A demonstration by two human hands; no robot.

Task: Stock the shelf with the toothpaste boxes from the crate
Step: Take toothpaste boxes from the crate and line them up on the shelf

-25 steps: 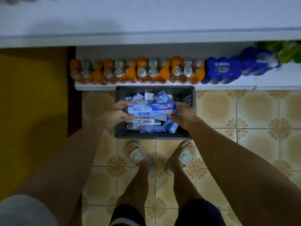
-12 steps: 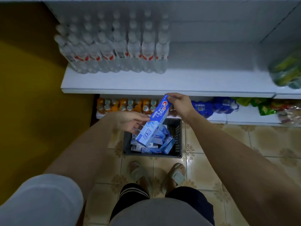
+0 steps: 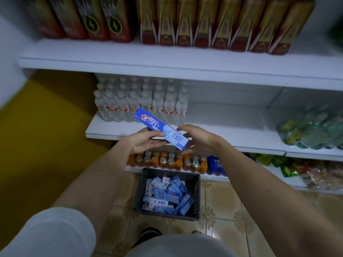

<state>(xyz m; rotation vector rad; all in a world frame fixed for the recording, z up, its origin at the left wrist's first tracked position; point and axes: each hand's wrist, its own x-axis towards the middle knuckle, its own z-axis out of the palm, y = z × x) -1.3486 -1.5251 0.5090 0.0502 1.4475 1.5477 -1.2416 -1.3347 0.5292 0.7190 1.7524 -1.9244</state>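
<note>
A blue Crest toothpaste box is held tilted in front of the middle white shelf, logo end up and to the left. My left hand grips its middle, thumb on the printed face and fingers underneath. Beside the box's lower right end is my right hand, fingers and thumb spread loosely around that end without clasping it. Below on the tiled floor stands the dark grey crate, holding several more blue toothpaste boxes in a loose pile.
Clear water bottles fill the left of the middle shelf and green bottle packs its right; bare shelf lies between. Red and gold cartons line the upper shelf. Orange drink packs sit on the bottom shelf. A yellow wall is left.
The box rose out of the crate to middle-shelf height. It passed from my right hand's grip to my left hand, and my right hand loosened. The view tilted up.
</note>
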